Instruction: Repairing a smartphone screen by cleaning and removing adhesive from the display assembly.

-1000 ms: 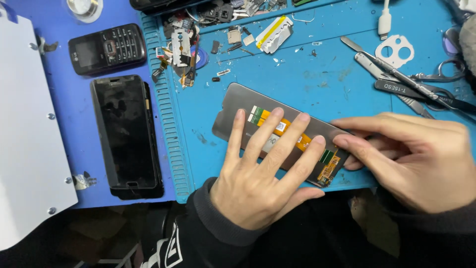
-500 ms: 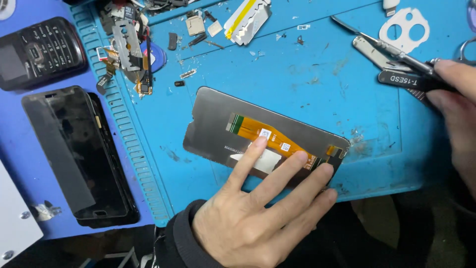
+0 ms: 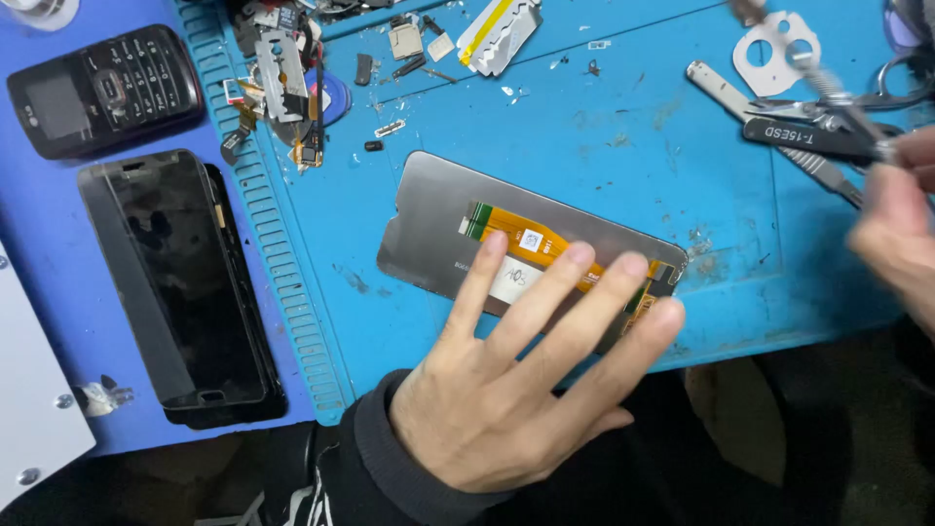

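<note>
At the far left of the frame a black keypad phone [image 3: 105,90] lies on the purple part of the counter [image 3: 49,253], and below it a black smartphone body [image 3: 180,287] lies with its long axis running up and down the picture. Right of these begins the blue repair mat [image 3: 604,136], with a litter of small parts, a razor blade [image 3: 280,60] and bits of flex cable along its upper left edge. In the middle of the mat lies the phone display panel [image 3: 438,219], back side up: a grey metallic rectangle with a notch in its left short edge and an orange flex cable [image 3: 516,234] running along it towards the lower right. Its long axis slants from centre-left down to centre-right. The left hand [image 3: 506,390] comes in from the lower middle of the frame, open and flat, fingers spread, its fingertips [image 3: 581,255] pressing on the lower half of the panel and across the flex cable; it is the hand nearer the panel and grips nothing. At the upper right lie tweezers [image 3: 808,136] and a white plastic opening tool [image 3: 769,49]. The right hand [image 3: 901,229], blurred at the right edge and well apart from the panel, seems closed on a thin tool [image 3: 828,83] that points up and left.
</note>
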